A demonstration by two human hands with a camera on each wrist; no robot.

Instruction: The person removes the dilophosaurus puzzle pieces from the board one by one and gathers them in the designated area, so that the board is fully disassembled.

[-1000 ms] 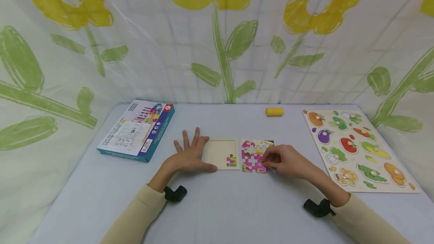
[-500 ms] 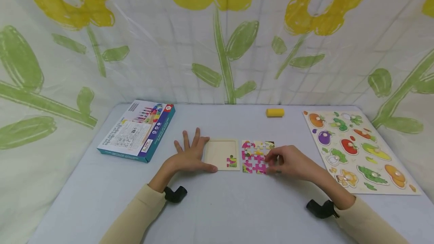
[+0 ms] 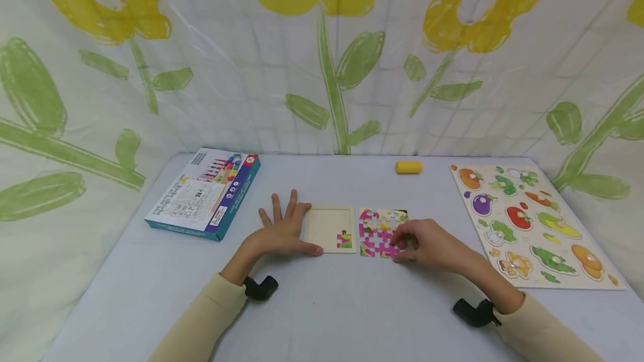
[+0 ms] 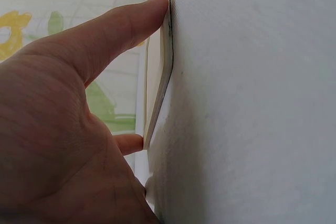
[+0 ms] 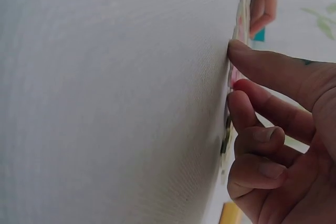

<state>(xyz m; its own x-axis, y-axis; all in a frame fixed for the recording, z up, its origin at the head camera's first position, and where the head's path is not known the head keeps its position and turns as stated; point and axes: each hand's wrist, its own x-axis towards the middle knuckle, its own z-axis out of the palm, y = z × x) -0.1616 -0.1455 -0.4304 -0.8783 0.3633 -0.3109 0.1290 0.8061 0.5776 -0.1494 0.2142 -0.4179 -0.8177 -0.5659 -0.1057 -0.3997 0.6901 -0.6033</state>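
My left hand (image 3: 284,233) is spread beside a square wooden puzzle tray (image 3: 327,207), its thumb along the near rim and index finger at the far left corner. A pink and green puzzle piece (image 3: 344,240) lies in the tray's near right corner. Just right of the tray, a block of interlocking puzzle pieces (image 3: 369,232) lies on the cloth. My right hand (image 3: 427,243) is over that block's near right corner, where thumb and curled fingers pinch a pink puzzle piece (image 5: 234,76) at table level. The hand partly hides the piece in the head view.
A boxed game (image 3: 201,194) lies at the left. A vegetable knob puzzle board (image 3: 533,225) takes up the right side. Behind the loose pieces lies a yellow cylinder (image 3: 408,167). A flower-patterned curtain (image 3: 226,71) stands along the back edge.
My right hand first shifts slightly right and away from the block, then comes back a little left to its near right corner. The left hand and tray stay put.
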